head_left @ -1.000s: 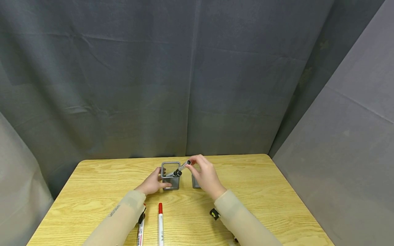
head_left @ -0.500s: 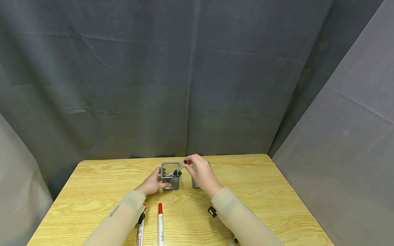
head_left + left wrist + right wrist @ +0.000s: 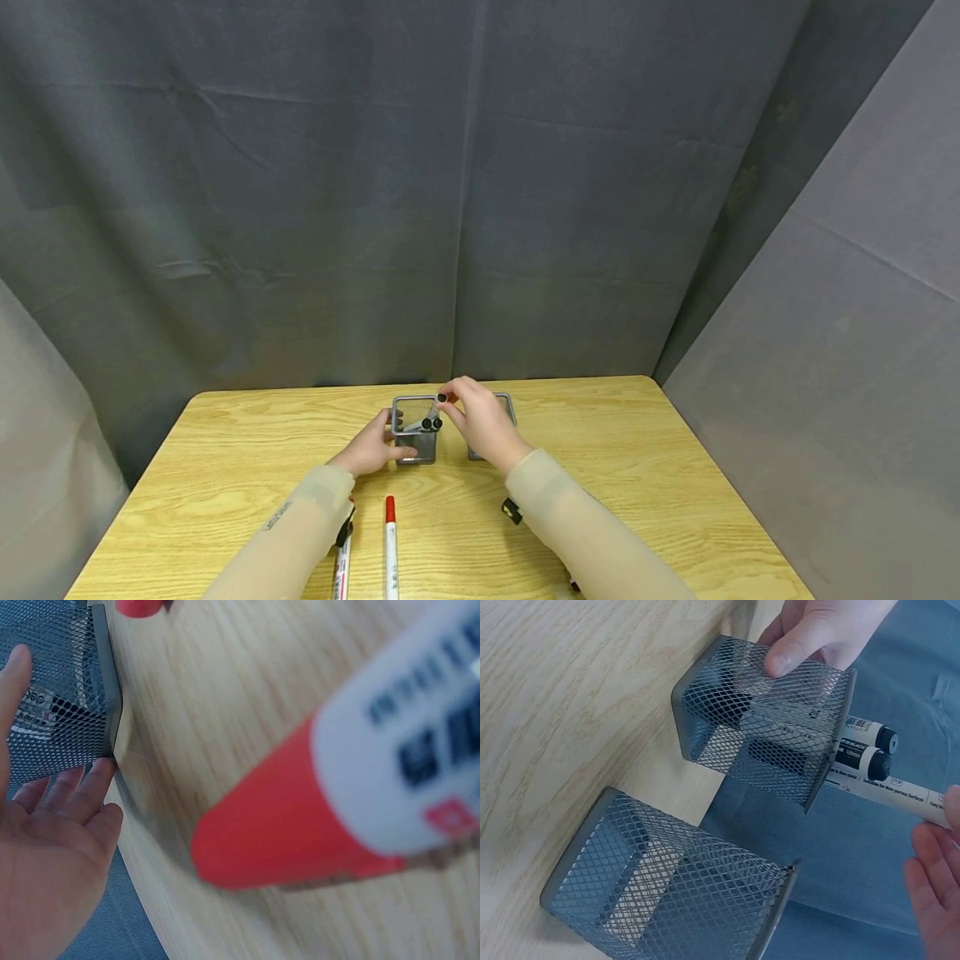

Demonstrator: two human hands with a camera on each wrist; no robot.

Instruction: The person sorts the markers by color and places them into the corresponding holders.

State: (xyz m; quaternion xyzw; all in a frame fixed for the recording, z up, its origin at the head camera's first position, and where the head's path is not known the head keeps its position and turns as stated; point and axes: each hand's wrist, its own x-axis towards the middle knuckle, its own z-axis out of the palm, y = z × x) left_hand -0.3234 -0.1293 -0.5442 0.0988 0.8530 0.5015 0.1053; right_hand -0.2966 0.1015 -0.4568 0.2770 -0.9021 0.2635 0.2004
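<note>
Your right hand (image 3: 480, 427): thumb and fingers pinch a white marker (image 3: 896, 794) near its black end, tilted, the other end at the mouth of a mesh cup (image 3: 417, 450); depth inside cannot be told. Your left hand (image 3: 370, 447) grasps that cup from its left side, thumb on the near face. Two black-ended markers (image 3: 874, 763) lean in it, ends past the rim. Just to its right, a second cup (image 3: 667, 881). Nearer you, on the wooden table (image 3: 637, 483), a red-capped marker (image 3: 392, 546); another marker (image 3: 342, 571) lies partly under your left wrist.
</note>
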